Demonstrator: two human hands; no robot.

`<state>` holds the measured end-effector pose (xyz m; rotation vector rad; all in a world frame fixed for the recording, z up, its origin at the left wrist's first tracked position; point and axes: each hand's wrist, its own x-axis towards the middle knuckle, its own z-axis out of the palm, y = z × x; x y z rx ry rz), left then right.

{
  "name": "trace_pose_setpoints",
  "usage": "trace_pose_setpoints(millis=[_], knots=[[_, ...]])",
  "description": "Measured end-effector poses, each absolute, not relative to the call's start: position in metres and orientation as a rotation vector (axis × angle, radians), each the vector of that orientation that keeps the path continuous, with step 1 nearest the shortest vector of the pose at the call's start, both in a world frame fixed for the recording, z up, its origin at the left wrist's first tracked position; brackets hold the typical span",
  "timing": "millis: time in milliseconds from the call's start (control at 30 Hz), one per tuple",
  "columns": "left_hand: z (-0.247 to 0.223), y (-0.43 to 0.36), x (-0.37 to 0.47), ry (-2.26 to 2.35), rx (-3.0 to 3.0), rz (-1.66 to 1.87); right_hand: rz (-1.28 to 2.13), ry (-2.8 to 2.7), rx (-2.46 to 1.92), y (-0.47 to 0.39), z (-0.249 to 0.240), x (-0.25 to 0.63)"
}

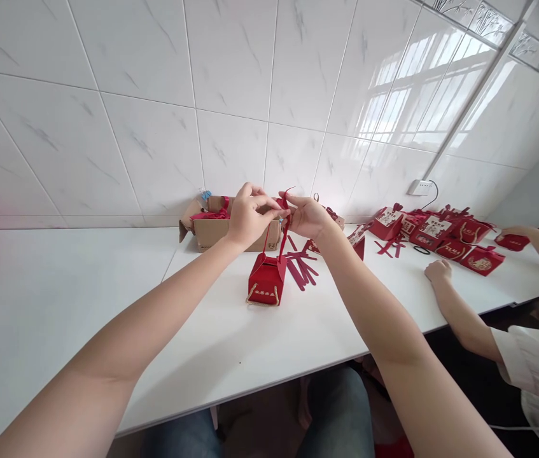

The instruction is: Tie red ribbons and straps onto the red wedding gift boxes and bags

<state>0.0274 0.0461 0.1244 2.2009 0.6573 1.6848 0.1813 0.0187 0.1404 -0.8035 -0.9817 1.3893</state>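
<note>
A small red gift box (268, 281) with rope handles and pale lettering stands on the white table. Red ribbon (284, 240) rises from its top to both my hands, which meet above the box. My left hand (251, 215) pinches the ribbon between thumb and fingers. Close against it on the right, my right hand (308, 216) also has its fingers closed on the ribbon. The exact fingertip grip is partly hidden where the fingers overlap.
Behind my hands, a cardboard box (212, 234) holds red ribbon. Dark red strips (301, 270) lie right of the gift box. Several finished-looking red boxes (434, 230) stand farther right, near another person's hand (438, 270) and a white socket (422, 187). The table's front edge (250, 387) is near my legs.
</note>
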Motion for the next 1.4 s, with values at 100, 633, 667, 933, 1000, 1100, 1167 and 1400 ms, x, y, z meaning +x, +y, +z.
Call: trace_pose_setpoints(millis=[100,633,667,933,1000,1100,1167,1400], knots=[[0.111,0.051,0.026,0.698,2.426,1.656,1.39,-1.071,-0.861,0.019,0.143,0.189],[0.14,0.054,0.036,0.513,1.396,0.864,-0.23,-2.068,-1.11,-0.006,0.158,0.183],[0.142,0.053,0.037,0.459,1.382,0.842,-0.241,-2.067,-1.086,-0.005,0.155,0.184],[0.142,0.054,0.041,0.459,1.198,0.826,-0.165,-1.968,-1.033,-0.006,0.144,0.186],[0.14,0.055,0.04,0.454,1.172,0.83,-0.113,-1.942,-1.045,-0.008,0.142,0.187],[0.139,0.056,0.04,0.469,1.186,0.818,-0.043,-1.907,-1.06,-0.009,0.139,0.189],[0.138,0.057,0.039,0.488,1.221,0.816,-0.001,-1.881,-1.065,-0.009,0.137,0.193],[0.13,0.069,0.025,0.63,1.267,0.865,0.332,-1.75,-1.118,-0.01,0.121,0.211]])
